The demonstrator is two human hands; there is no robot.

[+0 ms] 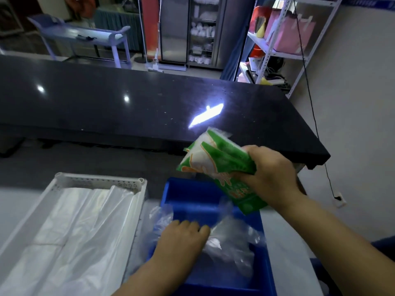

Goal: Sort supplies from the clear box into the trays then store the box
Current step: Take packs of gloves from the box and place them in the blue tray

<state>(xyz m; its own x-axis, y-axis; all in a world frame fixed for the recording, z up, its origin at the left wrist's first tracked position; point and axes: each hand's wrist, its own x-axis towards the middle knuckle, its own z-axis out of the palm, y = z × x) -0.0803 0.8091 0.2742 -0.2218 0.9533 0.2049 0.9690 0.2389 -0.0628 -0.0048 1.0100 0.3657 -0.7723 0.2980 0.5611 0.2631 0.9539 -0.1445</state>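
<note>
The left hand (181,238) lay knuckles up on crumpled clear bags (230,238) in the near half of the blue tray (266,265). Its fingers bent down into the plastic with the tips hidden, so I cannot tell whether it gripped or only pressed. The clear bags spilled a little over the tray's left wall.

Just left of the blue tray stood a white tray (64,180) with a perforated rim. It was filled with flat white bags (74,231) lying lengthwise. Both trays sat on a pale top (284,242).

Above the far right corner of the blue tray, the right hand (269,171) held a bundle of green packs (215,159). Its fingers were wrapped tightly round their middle. The packs were lifted clear of the tray and tilted, fanning up to the left, with one end hanging down toward the tray's right wall.

Beyond the trays ran a long black table (128,99), glossy, with ceiling lights reflected in it. A thin black cable (307,86) dropped along the right wall to a socket (339,198).

Farther back stood a pale purple cart (85,37) on the left and a glass-fronted cabinet (201,30) with white items in the middle. On the right was a white metal shelf (277,39) with pink and red bags.
</note>
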